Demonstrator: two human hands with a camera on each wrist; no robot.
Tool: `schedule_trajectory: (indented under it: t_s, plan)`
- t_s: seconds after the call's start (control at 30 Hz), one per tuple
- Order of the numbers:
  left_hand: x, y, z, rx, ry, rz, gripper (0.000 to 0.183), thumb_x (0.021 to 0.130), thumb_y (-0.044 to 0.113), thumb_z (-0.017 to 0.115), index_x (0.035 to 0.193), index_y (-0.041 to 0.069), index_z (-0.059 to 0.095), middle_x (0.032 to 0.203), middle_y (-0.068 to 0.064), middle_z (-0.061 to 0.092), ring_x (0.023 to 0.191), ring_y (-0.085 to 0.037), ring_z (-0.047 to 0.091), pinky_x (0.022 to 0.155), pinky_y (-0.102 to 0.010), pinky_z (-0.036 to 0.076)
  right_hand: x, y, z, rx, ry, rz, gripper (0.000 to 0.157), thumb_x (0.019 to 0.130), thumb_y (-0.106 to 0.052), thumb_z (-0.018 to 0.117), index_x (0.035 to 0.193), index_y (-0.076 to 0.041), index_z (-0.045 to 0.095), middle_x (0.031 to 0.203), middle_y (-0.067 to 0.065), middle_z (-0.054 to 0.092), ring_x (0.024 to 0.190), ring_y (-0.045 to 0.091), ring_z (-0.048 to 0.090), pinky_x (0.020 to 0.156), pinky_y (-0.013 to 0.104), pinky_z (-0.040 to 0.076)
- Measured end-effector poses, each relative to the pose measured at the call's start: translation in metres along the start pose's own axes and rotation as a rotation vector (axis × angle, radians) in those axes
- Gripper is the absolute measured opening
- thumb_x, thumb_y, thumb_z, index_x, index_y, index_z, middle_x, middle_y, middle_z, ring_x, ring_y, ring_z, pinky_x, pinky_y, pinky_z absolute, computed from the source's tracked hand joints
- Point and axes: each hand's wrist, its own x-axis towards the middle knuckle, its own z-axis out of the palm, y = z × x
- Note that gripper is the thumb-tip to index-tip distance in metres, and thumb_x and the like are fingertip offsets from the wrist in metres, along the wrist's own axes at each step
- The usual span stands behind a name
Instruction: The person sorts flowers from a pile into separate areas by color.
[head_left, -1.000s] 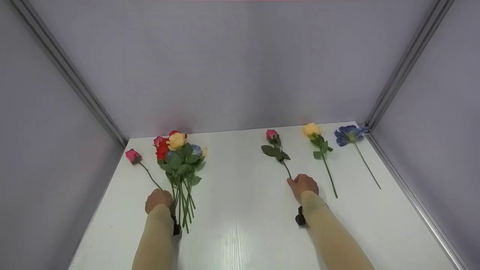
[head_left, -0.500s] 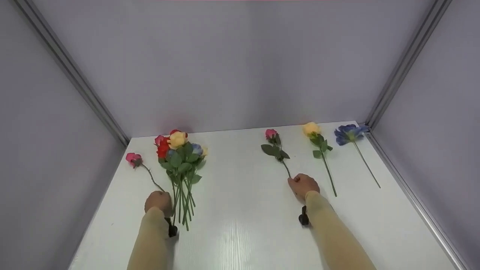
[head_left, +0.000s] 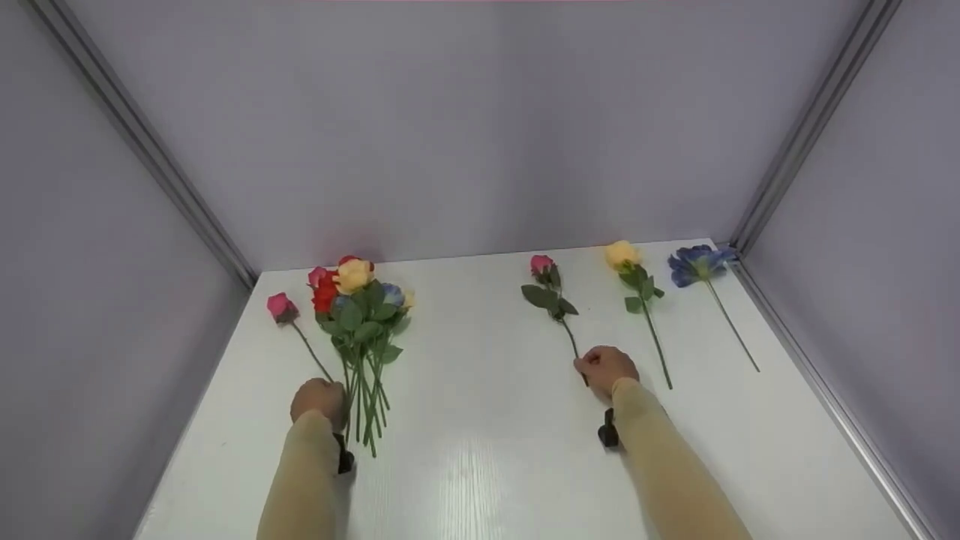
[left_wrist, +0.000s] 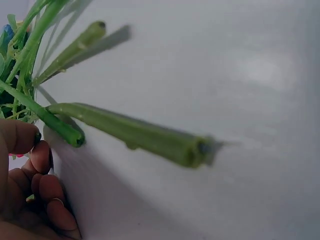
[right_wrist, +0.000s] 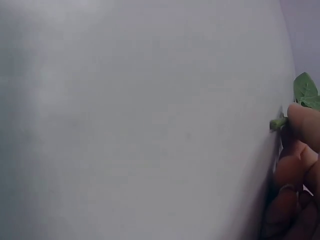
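Observation:
At the left of the head view, my left hand (head_left: 319,401) pinches the stem of a pink rose (head_left: 282,307) whose bloom tilts up and to the left. Right beside it lies a bunch of mixed flowers (head_left: 367,326), red, yellow, pink and blue, stems toward me. The left wrist view has the curled fingers (left_wrist: 50,187) close to several green stem ends (left_wrist: 135,132). My right hand (head_left: 609,369) pinches a second pink rose (head_left: 551,298) low on its stem. In the right wrist view the cut stem end (right_wrist: 277,124) sticks out past the thumb.
Right of my right hand lie a yellow rose (head_left: 624,256) and a blue flower (head_left: 699,264), set apart with stems toward me. The white table (head_left: 465,375) is bounded by grey panels (head_left: 480,135) at the back and sides.
The left pink rose's bloom has swung rightward, nearer the bunch, after briefly dipping. My right hand has barely moved; more of its rose's stem end shows below the fingers.

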Motion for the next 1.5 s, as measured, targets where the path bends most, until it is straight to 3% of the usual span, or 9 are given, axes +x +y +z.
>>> schedule_trajectory:
  t_s: [0.13, 0.27, 0.4, 0.6, 0.8, 0.97, 1.1, 1.23, 1.5]
  plan:
    - [0.003, -0.002, 0.001, -0.007, -0.004, 0.003, 0.038, 0.096, 0.024, 0.038, 0.103, -0.006, 0.061, 0.101, -0.023, 0.063, 0.091, -0.039, 0.059, 0.081, -0.052, 0.044, -0.001, -0.004, -0.002, -0.005, 0.002, 0.018, 0.028, 0.091, -0.039, 0.064, 0.085, -0.013, 0.067, 0.079, 0.001, 0.063, 0.077, 0.021, 0.056, 0.075, 0.040, 0.045]
    - [0.009, -0.006, 0.006, -0.018, -0.002, 0.007, 0.029, 0.096, 0.026, 0.038, 0.086, 0.004, 0.055, 0.086, -0.013, 0.059, 0.076, -0.026, 0.052, 0.072, -0.045, 0.043, -0.003, -0.007, -0.003, -0.028, 0.021, 0.042, 0.031, 0.092, -0.042, 0.062, 0.086, -0.012, 0.066, 0.079, 0.002, 0.063, 0.078, 0.021, 0.056, 0.076, 0.041, 0.044]
    - [0.008, -0.006, 0.006, -0.016, 0.000, 0.013, 0.029, 0.096, 0.027, 0.040, 0.076, 0.009, 0.048, 0.073, -0.007, 0.052, 0.066, -0.023, 0.044, 0.063, -0.040, 0.039, -0.006, -0.010, -0.002, -0.014, 0.020, 0.060, 0.033, 0.093, -0.043, 0.060, 0.086, -0.012, 0.066, 0.080, 0.002, 0.062, 0.077, 0.021, 0.055, 0.074, 0.039, 0.044]
    - [0.002, -0.005, 0.002, -0.024, 0.018, 0.008, 0.029, 0.096, 0.026, 0.041, 0.079, 0.006, 0.053, 0.075, -0.008, 0.056, 0.067, -0.023, 0.047, 0.065, -0.040, 0.041, -0.009, -0.011, 0.002, 0.011, -0.001, 0.072, 0.035, 0.094, -0.045, 0.058, 0.081, -0.013, 0.065, 0.075, 0.001, 0.061, 0.073, 0.021, 0.053, 0.069, 0.036, 0.041]
    - [0.005, -0.005, 0.003, -0.029, 0.024, 0.036, 0.029, 0.096, 0.026, 0.042, 0.077, 0.006, 0.052, 0.069, -0.005, 0.048, 0.063, -0.021, 0.042, 0.062, -0.038, 0.037, -0.004, -0.009, 0.002, 0.014, 0.012, 0.083, 0.036, 0.095, -0.047, 0.056, 0.086, -0.015, 0.068, 0.085, 0.001, 0.064, 0.080, 0.021, 0.056, 0.074, 0.039, 0.044]
    - [0.007, -0.010, 0.007, -0.040, 0.024, 0.024, 0.036, 0.097, 0.027, 0.042, 0.099, -0.002, 0.063, 0.087, -0.013, 0.062, 0.074, -0.026, 0.052, 0.073, -0.046, 0.045, -0.001, -0.005, 0.002, -0.010, 0.000, 0.068, 0.036, 0.095, -0.047, 0.055, 0.088, -0.015, 0.069, 0.087, 0.002, 0.065, 0.084, 0.022, 0.057, 0.077, 0.041, 0.045]
    - [0.007, -0.012, 0.011, -0.042, 0.034, 0.024, 0.040, 0.097, 0.027, 0.041, 0.105, -0.004, 0.064, 0.098, -0.018, 0.065, 0.083, -0.029, 0.058, 0.080, -0.050, 0.045, 0.000, -0.004, 0.002, -0.022, -0.004, 0.058, 0.035, 0.095, -0.046, 0.055, 0.087, -0.015, 0.069, 0.085, 0.001, 0.065, 0.083, 0.021, 0.057, 0.077, 0.040, 0.045]
    - [0.002, -0.008, 0.010, -0.052, 0.045, 0.032, 0.039, 0.097, 0.026, 0.042, 0.106, -0.005, 0.065, 0.101, -0.020, 0.066, 0.088, -0.032, 0.060, 0.081, -0.051, 0.045, -0.001, -0.004, 0.000, -0.010, -0.011, 0.064, 0.036, 0.096, -0.045, 0.054, 0.090, -0.013, 0.068, 0.086, 0.003, 0.064, 0.083, 0.023, 0.056, 0.075, 0.040, 0.044]
    - [-0.004, -0.002, 0.005, -0.055, 0.047, 0.030, 0.034, 0.098, 0.026, 0.042, 0.094, 0.000, 0.063, 0.085, -0.011, 0.060, 0.072, -0.024, 0.051, 0.074, -0.045, 0.045, 0.000, -0.004, 0.001, -0.003, -0.021, 0.089, 0.036, 0.096, -0.048, 0.053, 0.090, -0.015, 0.068, 0.087, 0.001, 0.064, 0.083, 0.021, 0.056, 0.074, 0.037, 0.044]
